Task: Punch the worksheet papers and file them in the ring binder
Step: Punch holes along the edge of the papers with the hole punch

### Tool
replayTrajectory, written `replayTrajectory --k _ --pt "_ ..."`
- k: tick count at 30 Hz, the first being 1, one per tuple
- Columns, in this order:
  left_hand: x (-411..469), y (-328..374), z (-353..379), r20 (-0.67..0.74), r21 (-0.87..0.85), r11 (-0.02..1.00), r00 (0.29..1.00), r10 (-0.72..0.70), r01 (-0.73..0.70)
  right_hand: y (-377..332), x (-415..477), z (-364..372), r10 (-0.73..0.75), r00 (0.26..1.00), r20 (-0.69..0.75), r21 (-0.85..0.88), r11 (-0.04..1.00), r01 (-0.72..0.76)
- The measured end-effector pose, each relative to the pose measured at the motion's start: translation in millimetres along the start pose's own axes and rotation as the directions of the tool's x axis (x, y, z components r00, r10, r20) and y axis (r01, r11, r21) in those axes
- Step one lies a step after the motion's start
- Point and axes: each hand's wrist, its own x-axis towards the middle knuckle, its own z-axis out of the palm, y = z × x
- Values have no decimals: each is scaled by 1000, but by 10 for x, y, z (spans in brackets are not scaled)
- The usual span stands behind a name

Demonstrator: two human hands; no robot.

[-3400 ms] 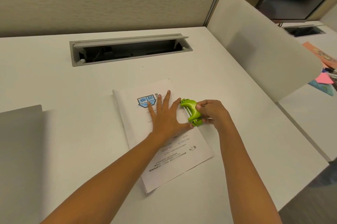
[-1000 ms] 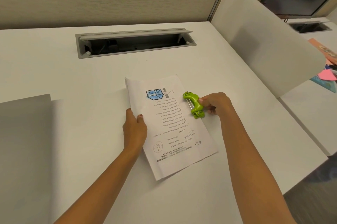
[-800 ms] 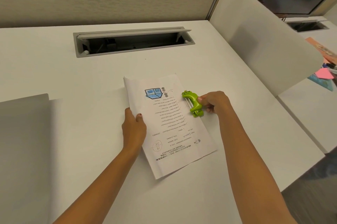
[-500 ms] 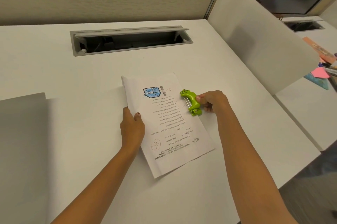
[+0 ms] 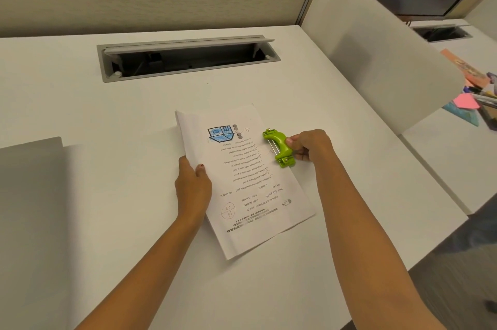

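Note:
A stack of white worksheet papers lies tilted in the middle of the white desk, its print upside down to me, with a blue drawing near its far end. My left hand grips the stack's left edge, thumb on top. A small lime-green hole punch sits on the stack's right edge, about halfway along. My right hand is closed on the punch from the right side. A grey flat cover, possibly the ring binder, lies at the left edge of view.
A grey cable hatch stands open at the back of the desk. A white divider panel rises on the right. Beyond it another desk holds coloured papers and pens. The desk's front right edge drops to dark floor.
My left hand has moved from lying flat on top of the sheets to gripping the stack's left edge. My right hand stays on the green punch at the right edge.

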Motion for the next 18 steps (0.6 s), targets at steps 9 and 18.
replayTrajectory --k 9,18 --pt "5 -3 4 -6 6 1000 1000 -4 4 1 113 18 29 999 -13 0 1000 -29" --pt "28 -30 18 -10 25 1000 1000 1 -1 -4 193 129 103 983 -151 -123 985 -123"
